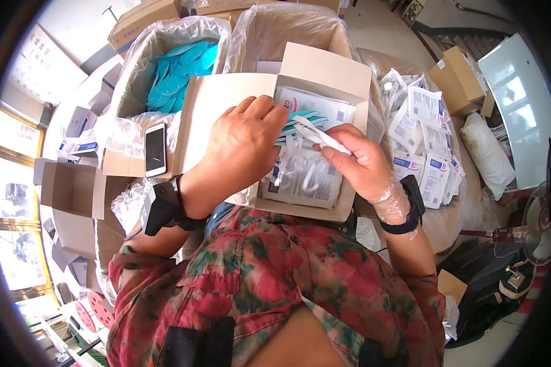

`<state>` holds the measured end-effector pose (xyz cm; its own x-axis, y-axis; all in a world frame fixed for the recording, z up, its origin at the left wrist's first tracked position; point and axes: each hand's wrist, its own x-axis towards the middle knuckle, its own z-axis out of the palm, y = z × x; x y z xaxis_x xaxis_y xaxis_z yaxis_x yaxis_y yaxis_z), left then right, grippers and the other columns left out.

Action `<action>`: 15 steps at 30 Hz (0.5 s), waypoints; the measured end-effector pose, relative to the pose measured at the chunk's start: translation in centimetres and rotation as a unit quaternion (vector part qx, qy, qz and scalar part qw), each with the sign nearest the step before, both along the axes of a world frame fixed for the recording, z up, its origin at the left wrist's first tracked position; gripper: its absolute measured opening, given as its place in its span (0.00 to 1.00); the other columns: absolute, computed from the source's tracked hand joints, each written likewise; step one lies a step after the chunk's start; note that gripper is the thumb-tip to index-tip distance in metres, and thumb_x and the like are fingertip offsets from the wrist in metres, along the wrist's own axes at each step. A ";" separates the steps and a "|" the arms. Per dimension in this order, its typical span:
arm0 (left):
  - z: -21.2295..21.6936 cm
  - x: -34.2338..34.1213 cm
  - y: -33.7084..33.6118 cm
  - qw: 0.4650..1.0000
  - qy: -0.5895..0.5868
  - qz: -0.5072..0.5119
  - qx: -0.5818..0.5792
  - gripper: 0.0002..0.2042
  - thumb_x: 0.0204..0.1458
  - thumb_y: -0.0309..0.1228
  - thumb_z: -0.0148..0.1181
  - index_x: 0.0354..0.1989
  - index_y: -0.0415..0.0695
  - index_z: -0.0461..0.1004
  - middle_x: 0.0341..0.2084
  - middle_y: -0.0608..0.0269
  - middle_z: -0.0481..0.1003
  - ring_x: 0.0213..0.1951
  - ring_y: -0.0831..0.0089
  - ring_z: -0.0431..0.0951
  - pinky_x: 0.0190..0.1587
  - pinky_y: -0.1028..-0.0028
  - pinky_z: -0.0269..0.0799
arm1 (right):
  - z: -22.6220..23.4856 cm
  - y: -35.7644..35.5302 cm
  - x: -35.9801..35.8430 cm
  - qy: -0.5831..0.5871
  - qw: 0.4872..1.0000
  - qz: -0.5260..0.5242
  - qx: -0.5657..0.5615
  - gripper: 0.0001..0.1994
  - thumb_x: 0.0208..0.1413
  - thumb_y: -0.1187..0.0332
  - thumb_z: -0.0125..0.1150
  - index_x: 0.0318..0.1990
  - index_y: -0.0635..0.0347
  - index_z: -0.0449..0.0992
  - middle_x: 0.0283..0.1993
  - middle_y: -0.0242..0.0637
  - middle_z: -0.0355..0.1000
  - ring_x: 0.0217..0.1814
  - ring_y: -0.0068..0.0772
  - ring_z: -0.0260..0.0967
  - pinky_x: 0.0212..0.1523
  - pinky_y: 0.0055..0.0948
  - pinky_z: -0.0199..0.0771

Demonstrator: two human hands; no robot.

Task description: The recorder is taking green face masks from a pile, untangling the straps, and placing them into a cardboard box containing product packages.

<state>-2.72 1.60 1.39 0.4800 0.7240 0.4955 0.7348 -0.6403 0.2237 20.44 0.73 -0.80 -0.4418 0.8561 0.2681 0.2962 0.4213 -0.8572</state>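
Over an open cardboard box (324, 67) I hold a small stack of teal face masks (297, 120) with white ear loops. My left hand (242, 137) is closed on the left end of the stack, its fingertips mostly hidden behind the knuckles. Between thumb and fingers, my right hand (358, 160) pinches the white ear loops (321, 136) at the stack's right side. Several loose loops hang below. Beneath both hands, flat white printed packets (300, 189) lie inside the box. Each wrist wears a black strapped device.
A plastic-lined carton (125, 92) of teal masks stands at far left, beside another lined carton (288, 27). A white phone (155, 150) lies left of my box. White packets (434, 150) are heaped at right. Further out are an open carton (73, 189) and a fan (537, 223).
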 end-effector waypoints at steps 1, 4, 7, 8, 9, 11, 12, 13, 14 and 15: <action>-0.1 0.0 0.0 1.000 0.004 -0.002 -0.005 0.17 0.31 0.24 0.64 0.35 0.41 0.70 0.31 0.55 0.69 0.37 0.54 0.72 0.40 0.61 0.70 | 0.3 -0.1 0.0 -0.001 1.000 -0.005 -0.008 0.06 0.58 0.71 0.57 0.38 0.65 0.75 0.33 0.33 0.69 0.33 0.21 0.64 0.35 0.22 0.65; -0.3 0.0 0.0 1.000 0.005 -0.005 -0.012 0.17 0.31 0.24 0.64 0.35 0.42 0.69 0.31 0.56 0.69 0.38 0.54 0.72 0.41 0.62 0.70 | 1.4 -0.7 0.3 0.155 0.945 -0.001 -0.287 0.08 0.61 0.68 0.55 0.39 0.63 0.75 0.28 0.28 0.68 0.26 0.15 0.60 0.28 0.17 0.61; -0.1 0.0 0.3 1.000 0.002 -0.005 0.001 0.17 0.31 0.24 0.64 0.34 0.42 0.69 0.30 0.56 0.68 0.37 0.54 0.72 0.40 0.61 0.70 | 2.6 -1.8 0.5 0.151 0.909 0.073 -0.381 0.10 0.60 0.64 0.56 0.40 0.62 0.75 0.24 0.22 0.65 0.22 0.10 0.57 0.23 0.13 0.56; 0.0 0.0 0.5 1.000 0.002 -0.002 0.014 0.16 0.32 0.25 0.63 0.33 0.42 0.69 0.30 0.56 0.68 0.37 0.54 0.72 0.40 0.61 0.70 | 3.1 -2.3 0.6 0.137 0.874 0.143 -0.443 0.10 0.59 0.64 0.57 0.40 0.62 0.75 0.23 0.21 0.65 0.21 0.10 0.56 0.22 0.13 0.55; 0.1 0.0 0.4 1.000 0.002 -0.003 0.014 0.16 0.32 0.25 0.63 0.33 0.42 0.69 0.30 0.56 0.68 0.37 0.54 0.72 0.40 0.61 0.70 | 3.5 -2.9 0.0 0.137 0.868 0.167 -0.448 0.10 0.58 0.64 0.58 0.41 0.62 0.76 0.25 0.20 0.65 0.22 0.10 0.56 0.23 0.13 0.54; 0.2 0.4 0.0 0.999 0.001 -0.032 -0.011 0.16 0.32 0.26 0.64 0.33 0.42 0.69 0.29 0.56 0.68 0.36 0.54 0.72 0.38 0.60 0.70 | 4.2 -3.0 -0.2 0.151 0.887 0.183 -0.397 0.09 0.58 0.67 0.58 0.41 0.62 0.76 0.29 0.22 0.69 0.26 0.10 0.60 0.26 0.13 0.59; 0.2 0.6 -0.2 0.999 0.001 -0.031 -0.010 0.16 0.32 0.26 0.64 0.33 0.42 0.69 0.29 0.56 0.68 0.36 0.54 0.72 0.38 0.60 0.70 | 4.7 -2.8 0.0 0.145 0.899 0.180 -0.372 0.08 0.58 0.68 0.58 0.41 0.61 0.76 0.31 0.23 0.71 0.28 0.11 0.62 0.28 0.14 0.61; 0.0 0.9 -0.6 0.999 0.000 -0.038 -0.027 0.17 0.33 0.26 0.64 0.34 0.42 0.68 0.29 0.56 0.69 0.35 0.54 0.72 0.37 0.60 0.70 | 5.6 -2.7 -0.1 0.123 0.930 0.150 -0.312 0.07 0.58 0.69 0.57 0.41 0.62 0.76 0.32 0.23 0.72 0.29 0.12 0.63 0.28 0.16 0.63; -0.1 1.2 -1.0 0.998 0.000 -0.046 -0.043 0.17 0.33 0.27 0.64 0.35 0.42 0.68 0.29 0.56 0.69 0.35 0.54 0.72 0.36 0.59 0.70 | 6.3 -2.6 -0.4 0.101 0.956 0.119 -0.249 0.07 0.59 0.70 0.56 0.41 0.62 0.76 0.32 0.22 0.72 0.30 0.13 0.64 0.29 0.18 0.65; -0.1 1.5 -1.4 0.997 0.002 -0.050 -0.052 0.18 0.34 0.28 0.65 0.35 0.41 0.67 0.29 0.56 0.69 0.36 0.54 0.73 0.36 0.59 0.71 | 5.7 -2.6 -1.1 0.109 0.982 0.088 -0.127 0.06 0.57 0.72 0.58 0.40 0.61 0.76 0.29 0.24 0.71 0.27 0.20 0.67 0.27 0.25 0.68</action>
